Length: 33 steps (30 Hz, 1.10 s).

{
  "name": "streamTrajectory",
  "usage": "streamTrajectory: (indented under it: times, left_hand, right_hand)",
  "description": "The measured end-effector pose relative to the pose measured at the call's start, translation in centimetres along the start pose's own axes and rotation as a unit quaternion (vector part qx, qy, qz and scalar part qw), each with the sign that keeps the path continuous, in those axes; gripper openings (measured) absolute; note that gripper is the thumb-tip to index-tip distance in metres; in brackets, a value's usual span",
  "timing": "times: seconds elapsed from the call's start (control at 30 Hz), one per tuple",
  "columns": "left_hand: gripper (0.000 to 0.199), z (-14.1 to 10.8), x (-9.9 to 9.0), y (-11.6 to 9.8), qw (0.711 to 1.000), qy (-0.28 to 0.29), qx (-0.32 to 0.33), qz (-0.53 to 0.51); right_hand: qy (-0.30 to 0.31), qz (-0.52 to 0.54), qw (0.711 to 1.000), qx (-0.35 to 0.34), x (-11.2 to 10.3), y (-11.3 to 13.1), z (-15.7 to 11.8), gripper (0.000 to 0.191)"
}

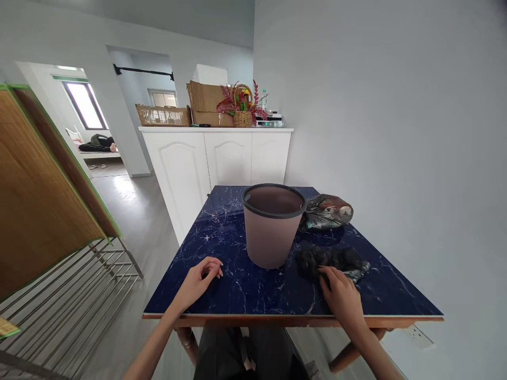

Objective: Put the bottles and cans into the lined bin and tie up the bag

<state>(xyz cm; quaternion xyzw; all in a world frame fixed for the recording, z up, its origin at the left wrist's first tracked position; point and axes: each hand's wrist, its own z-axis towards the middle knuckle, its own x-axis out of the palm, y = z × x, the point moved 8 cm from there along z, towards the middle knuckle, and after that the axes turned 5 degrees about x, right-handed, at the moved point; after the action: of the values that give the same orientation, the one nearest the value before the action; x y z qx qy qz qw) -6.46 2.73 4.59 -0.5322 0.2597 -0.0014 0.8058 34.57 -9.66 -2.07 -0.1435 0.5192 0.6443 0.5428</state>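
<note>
Right grip (344, 295) lay with its fingers slightly bent and their tips on the loose bag (336, 257); whether they had pinched any of it could not be told. Left grip (196, 279) was loosely curled, a gap between thumb and fingers, with nothing visible in it. Well ahead of both grips stood the white cabinet (229, 158). Beneath the grips spread the tabletop (253, 295), dark blue with white veins. On it, between the grips and a little beyond them, the pinkish bin (273, 237) stood upright, its dark-rimmed mouth facing up. Past the right grip, just beside the bin, lay the full bag (328, 211), bulging and shiny black. Smaller was the loose bag, black and crumpled, just ahead of the right grip.
</note>
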Motion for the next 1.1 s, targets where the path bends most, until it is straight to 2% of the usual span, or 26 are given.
streamTrajectory:
  times: [0.17, 0.27, 0.3, 0.4, 0.47, 0.53, 0.63, 0.77, 0.87, 0.97, 1.03, 1.1]
  left_hand:
    - [0.041, -0.2, 0.2, 0.3, 1.000, -0.003, 0.000, -0.003]
    - [0.041, -0.2, 0.2, 0.3, 1.000, -0.006, -0.001, -0.002]
    - [0.041, -0.2, 0.3, 0.3, 1.000, -0.007, -0.001, -0.002]
    - [0.041, -0.1, 0.3, 0.3, 1.000, -0.009, 0.002, 0.002]
    - [0.040, -0.2, 0.2, 0.0, 1.000, -0.014, 0.005, 0.007]
    - [0.038, -0.3, 0.3, -0.6, 1.000, -0.021, 0.010, 0.013]
    - [0.035, -0.8, 1.3, -2.3, 0.999, -0.021, 0.019, 0.018]
    - [0.044, -2.0, 4.4, -5.8, 0.998, 0.038, 0.038, -0.011]
    - [0.052, -2.9, 6.7, -8.4, 0.994, 0.094, 0.025, -0.050]
    - [0.051, -3.1, 8.4, -10.9, 0.990, 0.130, 0.017, -0.060]
    - [0.045, -2.9, 9.0, -12.4, 0.991, 0.124, 0.020, -0.050]
    - [0.035, -2.6, 9.0, -13.4, 0.994, 0.098, 0.026, -0.044]
  right_hand:
    - [0.065, 0.072, 0.995, -0.002, -0.9, 3.1, -1.3, 0.035]
    - [0.134, 0.171, 0.976, 0.007, -2.1, 5.8, -2.1, 0.035]
    - [0.163, 0.223, 0.961, 0.023, -2.6, 6.8, -2.3, 0.038]
    - [0.244, 0.379, 0.888, 0.090, -4.1, 9.8, -3.2, 0.043]
    - [0.270, 0.443, 0.847, 0.118, -4.8, 11.6, -3.7, 0.043]
    - [0.275, 0.494, 0.813, 0.139, -5.1, 12.7, -3.9, 0.042]
    - [0.272, 0.548, 0.775, 0.158, -4.3, 13.7, -3.8, 0.039]
    - [0.271, 0.586, 0.741, 0.184, -2.6, 14.3, -3.3, 0.042]
    - [0.240, 0.598, 0.737, 0.204, -2.2, 14.5, -2.6, 0.048]
    - [0.220, 0.583, 0.753, 0.212, -1.8, 14.9, -2.0, 0.054]
    - [0.220, 0.569, 0.768, 0.193, -1.5, 15.5, -1.7, 0.056]
    - [0.186, 0.548, 0.800, 0.158, -1.7, 15.8, -1.3, 0.056]
